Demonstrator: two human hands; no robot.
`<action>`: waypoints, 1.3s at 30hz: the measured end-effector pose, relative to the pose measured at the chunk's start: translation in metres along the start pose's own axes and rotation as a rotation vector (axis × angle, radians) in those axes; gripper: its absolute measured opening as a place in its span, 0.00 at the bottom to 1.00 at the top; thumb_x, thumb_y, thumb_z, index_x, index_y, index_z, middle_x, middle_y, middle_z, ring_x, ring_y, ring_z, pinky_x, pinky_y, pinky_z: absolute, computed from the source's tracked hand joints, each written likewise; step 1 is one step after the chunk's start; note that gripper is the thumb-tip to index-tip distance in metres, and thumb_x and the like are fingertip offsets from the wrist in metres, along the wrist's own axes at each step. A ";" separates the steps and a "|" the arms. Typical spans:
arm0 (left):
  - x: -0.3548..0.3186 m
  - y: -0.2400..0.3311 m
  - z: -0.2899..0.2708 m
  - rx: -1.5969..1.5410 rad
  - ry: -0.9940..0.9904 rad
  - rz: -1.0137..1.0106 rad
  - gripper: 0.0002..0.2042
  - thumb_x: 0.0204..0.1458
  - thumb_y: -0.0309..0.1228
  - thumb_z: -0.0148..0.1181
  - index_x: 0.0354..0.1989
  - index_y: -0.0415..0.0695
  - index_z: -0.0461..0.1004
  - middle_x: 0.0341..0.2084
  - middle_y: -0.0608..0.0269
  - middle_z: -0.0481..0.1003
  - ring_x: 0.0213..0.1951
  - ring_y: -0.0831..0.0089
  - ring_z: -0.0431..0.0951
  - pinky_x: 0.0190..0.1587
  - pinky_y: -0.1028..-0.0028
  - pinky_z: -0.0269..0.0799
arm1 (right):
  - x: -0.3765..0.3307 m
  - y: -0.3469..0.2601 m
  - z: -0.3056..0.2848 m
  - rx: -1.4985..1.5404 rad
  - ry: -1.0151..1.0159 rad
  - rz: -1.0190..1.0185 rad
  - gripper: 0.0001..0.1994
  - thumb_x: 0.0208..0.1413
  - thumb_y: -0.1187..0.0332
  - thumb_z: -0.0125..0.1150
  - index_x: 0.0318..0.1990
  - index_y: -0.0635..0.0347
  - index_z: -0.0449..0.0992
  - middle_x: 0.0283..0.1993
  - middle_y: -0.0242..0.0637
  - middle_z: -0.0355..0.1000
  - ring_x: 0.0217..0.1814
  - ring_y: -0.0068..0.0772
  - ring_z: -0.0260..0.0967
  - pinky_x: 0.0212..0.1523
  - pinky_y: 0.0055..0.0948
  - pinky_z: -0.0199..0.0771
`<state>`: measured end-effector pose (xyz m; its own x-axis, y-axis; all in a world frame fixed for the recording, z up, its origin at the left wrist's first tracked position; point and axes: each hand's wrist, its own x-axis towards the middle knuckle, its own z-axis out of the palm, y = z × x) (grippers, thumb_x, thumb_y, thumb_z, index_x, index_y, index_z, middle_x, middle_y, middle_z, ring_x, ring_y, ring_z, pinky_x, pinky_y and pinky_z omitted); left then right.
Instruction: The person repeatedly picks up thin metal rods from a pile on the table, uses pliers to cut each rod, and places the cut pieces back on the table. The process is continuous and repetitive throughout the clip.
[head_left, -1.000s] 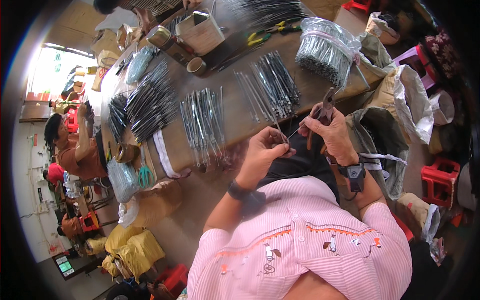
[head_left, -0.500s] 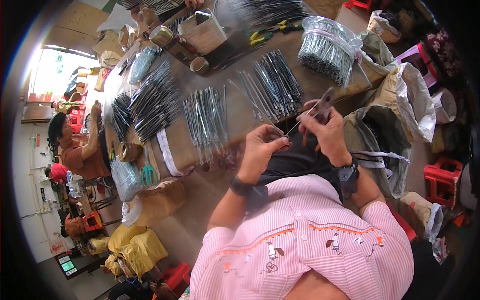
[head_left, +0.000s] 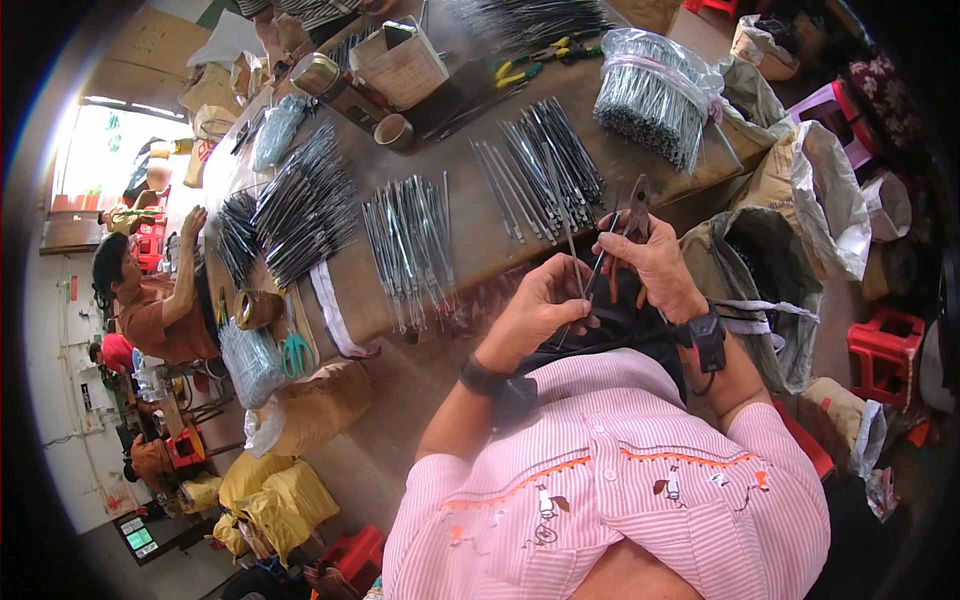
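Observation:
My left hand (head_left: 540,308) is closed, fingertips pinching thin metal strips (head_left: 568,238) that slant up and away over my lap. In my right hand (head_left: 662,265) sits a pair of pliers (head_left: 637,214), jaws pointing up and brownish-red handles below the palm. The right thumb and forefinger also meet at a thin dark strip beside the left hand's strips. Just beyond the hands, on the table (head_left: 455,160), lie a row of dark metal strips (head_left: 555,165) and a few separate strips (head_left: 508,195). Another fan of strips (head_left: 408,240) lies further left.
A plastic-wrapped bundle of metal strips (head_left: 655,100) stands at the far right of the table. A larger pile (head_left: 305,205), a box (head_left: 400,65), a cup (head_left: 393,131) and green scissors (head_left: 297,355) are left. Open sacks (head_left: 765,290) and a red stool (head_left: 887,355) flank my right.
The strips held between my hands now point up and away instead of crossing low. My right hand has turned, bringing the pliers upright, and both hands are closer together.

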<state>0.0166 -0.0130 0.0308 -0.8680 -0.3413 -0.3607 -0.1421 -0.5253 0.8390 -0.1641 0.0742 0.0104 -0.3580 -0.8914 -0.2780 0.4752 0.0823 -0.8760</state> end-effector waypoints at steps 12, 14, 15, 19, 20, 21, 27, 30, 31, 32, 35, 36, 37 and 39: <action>0.019 -0.035 -0.006 -0.502 0.151 -0.090 0.04 0.56 0.28 0.58 0.34 0.44 0.70 0.26 0.67 0.72 0.28 0.77 0.74 0.25 0.81 0.65 | 0.002 0.012 0.005 -0.221 0.021 -0.079 0.10 0.54 0.74 0.63 0.42 0.66 0.73 0.32 0.38 0.76 0.27 0.20 0.70 0.26 0.20 0.71; 0.022 -0.039 -0.004 -0.459 0.205 -0.095 0.06 0.53 0.25 0.61 0.33 0.46 0.69 0.24 0.68 0.72 0.22 0.79 0.72 0.20 0.83 0.61 | 0.000 0.012 0.004 -0.185 0.011 -0.069 0.10 0.54 0.74 0.63 0.43 0.66 0.73 0.32 0.38 0.76 0.27 0.20 0.70 0.28 0.20 0.71; 0.023 -0.040 -0.004 -0.440 0.208 -0.092 0.06 0.53 0.25 0.61 0.33 0.47 0.69 0.24 0.69 0.72 0.21 0.79 0.71 0.20 0.84 0.60 | -0.001 0.012 0.004 -0.140 0.006 -0.078 0.10 0.54 0.74 0.63 0.43 0.65 0.73 0.32 0.38 0.76 0.27 0.20 0.70 0.28 0.20 0.71; 0.021 -0.040 -0.001 -0.504 0.149 -0.109 0.07 0.52 0.23 0.61 0.33 0.47 0.68 0.23 0.69 0.71 0.18 0.81 0.68 0.17 0.85 0.58 | -0.002 0.007 0.000 -0.073 0.028 -0.106 0.09 0.56 0.72 0.61 0.43 0.63 0.73 0.33 0.36 0.76 0.29 0.22 0.72 0.30 0.20 0.72; 0.020 -0.039 0.000 -0.531 0.150 -0.137 0.07 0.52 0.23 0.61 0.34 0.47 0.68 0.24 0.69 0.71 0.18 0.81 0.68 0.17 0.85 0.57 | -0.002 0.006 -0.002 -0.016 0.044 -0.111 0.08 0.56 0.72 0.61 0.43 0.63 0.73 0.34 0.36 0.76 0.30 0.23 0.72 0.31 0.20 0.73; 0.019 -0.040 0.003 -0.563 0.141 -0.149 0.07 0.52 0.22 0.60 0.34 0.46 0.68 0.24 0.69 0.71 0.18 0.81 0.68 0.17 0.85 0.57 | 0.001 0.004 -0.005 0.039 0.068 -0.109 0.08 0.57 0.72 0.61 0.43 0.63 0.73 0.34 0.36 0.76 0.31 0.23 0.72 0.32 0.21 0.73; 0.015 -0.035 0.007 -0.679 0.088 -0.208 0.15 0.54 0.20 0.57 0.50 0.46 0.70 0.24 0.70 0.70 0.20 0.83 0.68 0.17 0.86 0.56 | 0.010 0.009 -0.020 0.208 0.039 -0.037 0.09 0.56 0.69 0.62 0.41 0.62 0.72 0.34 0.36 0.74 0.33 0.28 0.73 0.35 0.27 0.77; 0.015 -0.032 0.008 -0.718 0.087 -0.250 0.22 0.55 0.20 0.55 0.59 0.48 0.66 0.24 0.70 0.69 0.20 0.84 0.67 0.17 0.85 0.57 | 0.013 0.017 -0.024 0.251 0.040 -0.006 0.09 0.56 0.69 0.62 0.40 0.62 0.72 0.34 0.37 0.74 0.33 0.28 0.73 0.36 0.28 0.78; 0.015 -0.032 0.007 -0.727 0.093 -0.265 0.23 0.56 0.20 0.54 0.61 0.49 0.64 0.24 0.70 0.69 0.20 0.84 0.67 0.17 0.85 0.57 | 0.013 0.018 -0.025 0.253 0.037 0.003 0.09 0.56 0.69 0.62 0.40 0.62 0.72 0.34 0.37 0.74 0.33 0.28 0.73 0.36 0.29 0.78; 0.016 -0.032 0.007 -0.725 0.095 -0.269 0.23 0.56 0.20 0.53 0.62 0.49 0.64 0.24 0.70 0.68 0.20 0.83 0.67 0.17 0.85 0.57 | 0.014 0.020 -0.026 0.261 0.037 0.016 0.08 0.56 0.69 0.62 0.40 0.62 0.72 0.34 0.37 0.74 0.33 0.28 0.73 0.36 0.29 0.78; 0.017 -0.033 0.006 -0.709 0.056 -0.261 0.24 0.58 0.21 0.51 0.64 0.50 0.61 0.26 0.70 0.67 0.22 0.83 0.65 0.19 0.86 0.56 | 0.016 0.023 -0.028 0.253 0.032 0.024 0.08 0.57 0.69 0.62 0.40 0.62 0.72 0.35 0.38 0.74 0.33 0.29 0.73 0.36 0.29 0.78; 0.017 -0.034 0.004 -0.696 0.016 -0.248 0.25 0.58 0.22 0.50 0.66 0.50 0.58 0.28 0.70 0.66 0.23 0.84 0.63 0.21 0.87 0.56 | 0.017 0.023 -0.028 0.244 0.042 0.032 0.08 0.57 0.69 0.62 0.40 0.62 0.72 0.34 0.38 0.74 0.33 0.29 0.73 0.36 0.29 0.78; 0.018 -0.035 0.003 -0.684 -0.025 -0.235 0.27 0.59 0.23 0.49 0.67 0.50 0.55 0.30 0.69 0.65 0.25 0.84 0.61 0.22 0.87 0.56 | 0.019 0.024 -0.028 0.246 0.038 0.034 0.08 0.56 0.69 0.62 0.40 0.61 0.72 0.34 0.37 0.74 0.33 0.29 0.74 0.35 0.29 0.78; 0.019 -0.038 0.001 -0.698 -0.025 -0.245 0.26 0.58 0.23 0.49 0.67 0.50 0.55 0.30 0.69 0.65 0.24 0.84 0.61 0.22 0.87 0.56 | 0.020 0.025 -0.028 0.249 0.043 0.042 0.08 0.56 0.68 0.62 0.40 0.61 0.72 0.34 0.37 0.74 0.33 0.29 0.74 0.35 0.29 0.78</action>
<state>0.0052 0.0008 -0.0072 -0.8618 -0.1375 -0.4882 -0.0047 -0.9604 0.2787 -0.1822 0.0710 -0.0281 -0.3654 -0.8692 -0.3331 0.6714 0.0017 -0.7411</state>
